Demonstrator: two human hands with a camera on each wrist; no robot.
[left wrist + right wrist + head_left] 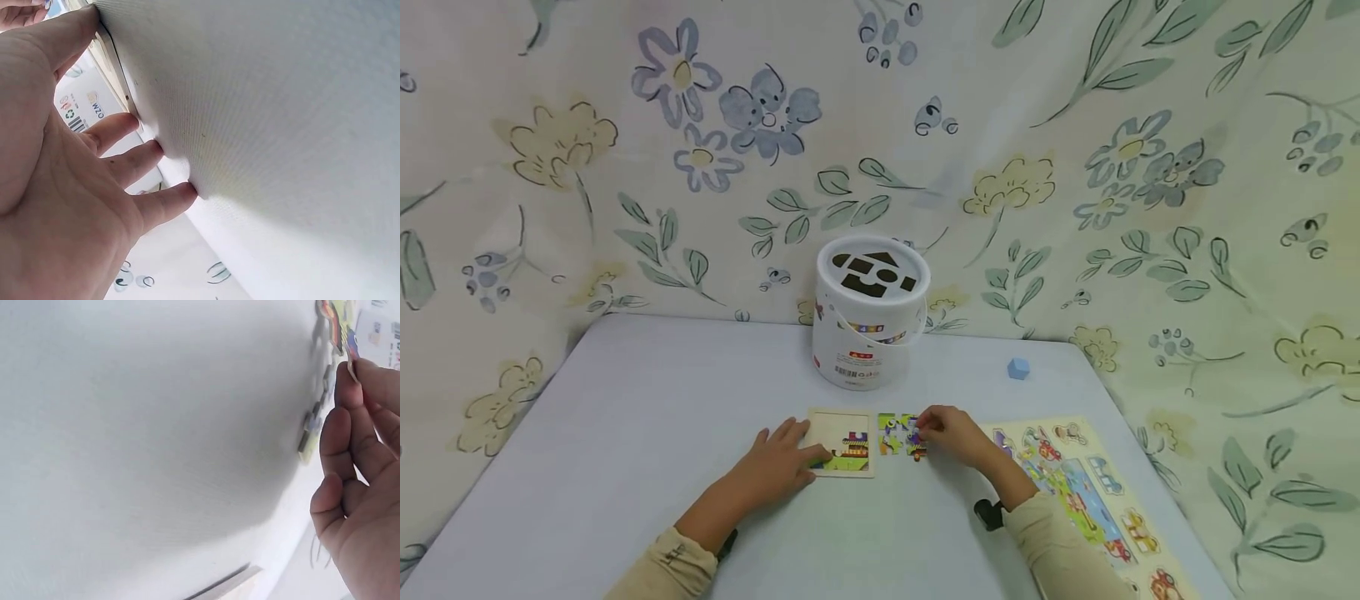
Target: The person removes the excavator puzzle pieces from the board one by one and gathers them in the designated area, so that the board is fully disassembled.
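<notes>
My left hand [778,462] is spread at the left edge of a small wooden puzzle tray [829,425]. Its thumb reaches over the tray's lower part, and in the left wrist view several fingertips [187,189] touch the table. Some pieces with a colourful picture fill the tray's bottom and right side; bare wood shows at upper left. Just right of the tray lie loose jigsaw pieces [889,435]. Over their right side, my right hand [953,435] pinches a jigsaw piece [352,345] between thumb and forefinger, its other fingers curled. The fingers partly cover that piece.
A white bucket [861,354] with shaped holes in its lid stands behind the tray. A small blue block [1018,368] lies at back right. A large picture puzzle board [1067,427] lies at right, partly under the right forearm. A floral cloth [700,242] hangs behind the table.
</notes>
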